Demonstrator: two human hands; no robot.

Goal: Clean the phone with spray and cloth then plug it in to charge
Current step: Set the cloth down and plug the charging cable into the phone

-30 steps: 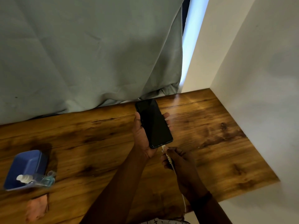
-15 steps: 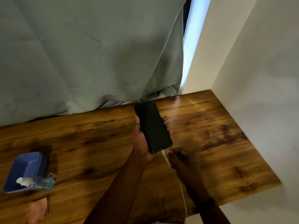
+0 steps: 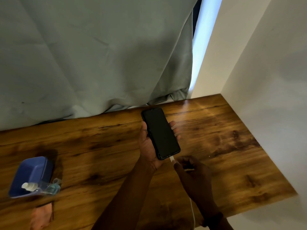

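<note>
The left hand [image 3: 149, 145] holds the phone [image 3: 160, 133] above the wooden tabletop [image 3: 216, 146], palm up, with the dark screen facing the camera. Its thumb lies along the phone's left edge and its fingers [image 3: 173, 124] curl up around the right edge, so the hand is clamped on the phone's sides. The phone tilts with its top end toward the grey curtain [image 3: 93, 55] and its bottom end toward the person.

A white charging cable [image 3: 192, 213] meets the phone's bottom edge through a white plug [image 3: 172, 159], which appears seated in the port (the joint itself is small and a little blurred). The right hand [image 3: 191, 170] sits just below the plug, its fingers loosely curled close to the cable; whether they grip it I cannot tell. The cable runs down past the right wrist and off the near edge of the tabletop.

Well apart from the phone, at the left of the tabletop, a blue tray [image 3: 31, 173] carries a clear spray bottle [image 3: 41, 187] lying on its side across the tray's near rim, white cap pointing left. Just below it lies a pinkish cloth [image 3: 41, 214], blurred at the frame edge. A white wall [image 3: 265, 80] borders the tabletop on the right.
</note>
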